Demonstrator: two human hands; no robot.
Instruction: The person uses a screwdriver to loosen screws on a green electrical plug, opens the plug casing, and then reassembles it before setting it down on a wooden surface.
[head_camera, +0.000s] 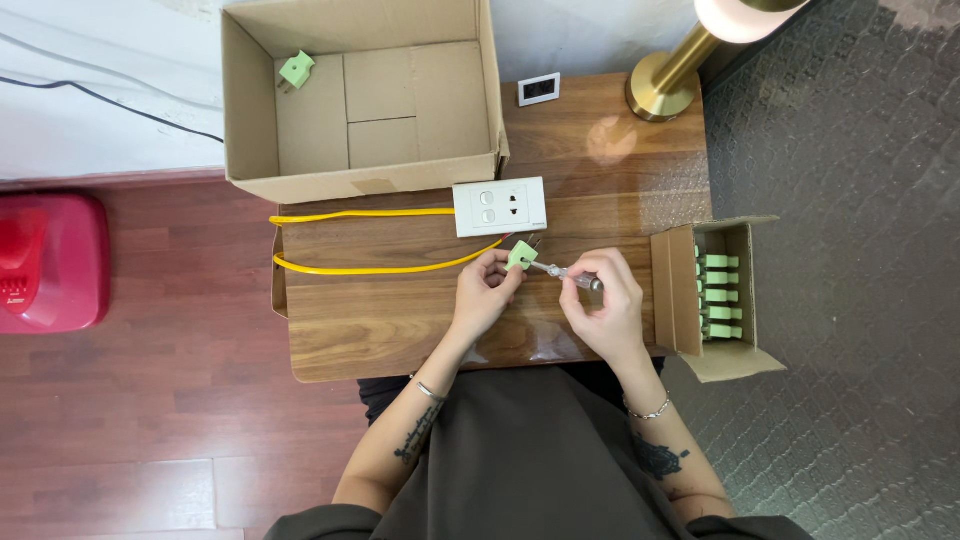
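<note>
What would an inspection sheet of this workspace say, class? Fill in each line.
Surface: small wooden table, partly bare.
Job's things: green plug; screwdriver tip at it; white socket plate.
Clutter: large cardboard box holding one green plug; small carton of green plugs.
Hands: left hand holds plug; right hand holds screwdriver.
Cables: yellow cable; black cord.
Surroundings: brass lamp, red object.

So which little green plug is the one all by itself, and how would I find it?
Look for the big open cardboard box at the back of the wooden table. Inside, in its far left corner, lies one green plug. Unlike the plug in the left hand or the row in the small box, it lies alone.
</note>
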